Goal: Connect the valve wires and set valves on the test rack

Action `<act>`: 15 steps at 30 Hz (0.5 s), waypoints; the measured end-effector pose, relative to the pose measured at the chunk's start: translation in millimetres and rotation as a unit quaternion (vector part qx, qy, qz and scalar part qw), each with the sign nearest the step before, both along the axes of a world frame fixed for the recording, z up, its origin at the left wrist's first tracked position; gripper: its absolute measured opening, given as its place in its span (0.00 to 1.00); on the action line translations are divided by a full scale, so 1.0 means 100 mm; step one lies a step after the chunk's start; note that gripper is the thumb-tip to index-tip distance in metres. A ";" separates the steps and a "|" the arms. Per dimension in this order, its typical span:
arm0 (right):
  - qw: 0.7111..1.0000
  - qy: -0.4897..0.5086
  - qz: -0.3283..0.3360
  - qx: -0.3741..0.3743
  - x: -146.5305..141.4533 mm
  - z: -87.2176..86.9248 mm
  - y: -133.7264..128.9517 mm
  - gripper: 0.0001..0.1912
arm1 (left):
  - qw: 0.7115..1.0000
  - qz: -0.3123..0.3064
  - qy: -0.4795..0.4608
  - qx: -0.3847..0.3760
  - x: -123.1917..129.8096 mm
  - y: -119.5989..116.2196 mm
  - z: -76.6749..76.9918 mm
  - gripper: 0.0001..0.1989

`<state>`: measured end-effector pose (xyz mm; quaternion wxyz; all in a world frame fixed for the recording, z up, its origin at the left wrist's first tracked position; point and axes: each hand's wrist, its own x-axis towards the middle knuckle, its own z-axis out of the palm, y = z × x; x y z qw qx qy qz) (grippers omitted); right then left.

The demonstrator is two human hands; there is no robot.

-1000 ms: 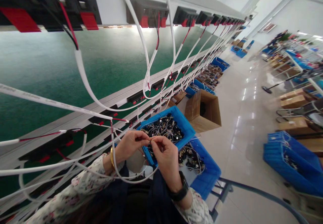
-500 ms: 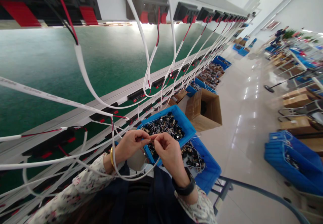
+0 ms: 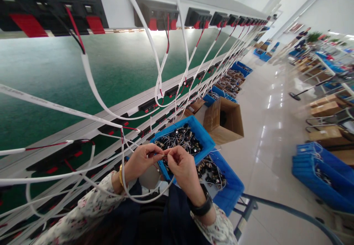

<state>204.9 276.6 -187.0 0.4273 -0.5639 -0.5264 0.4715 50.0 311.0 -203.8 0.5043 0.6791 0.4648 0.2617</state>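
Note:
My left hand and my right hand meet fingertip to fingertip in front of me, both pinching a small wired part; the part is too small to make out. A white cable loops under my wrists. Just beyond my hands sits a blue bin filled with small black components and thin wires. A second blue bin with similar parts lies below it to the right.
A long green test bench runs along the left, with black and red sockets above and white cables hanging down. An open cardboard box stands on the floor behind the bins. Stacked blue bins sit at right.
My hands stay together on the small part, with only slight finger movement. The view has shifted a little.

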 end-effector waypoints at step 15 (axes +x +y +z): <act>0.997 -0.070 0.000 0.011 0.02 0.01 -0.05 0.06 | 1.000 0.005 -0.001 -0.007 0.04 -0.03 0.06 0.07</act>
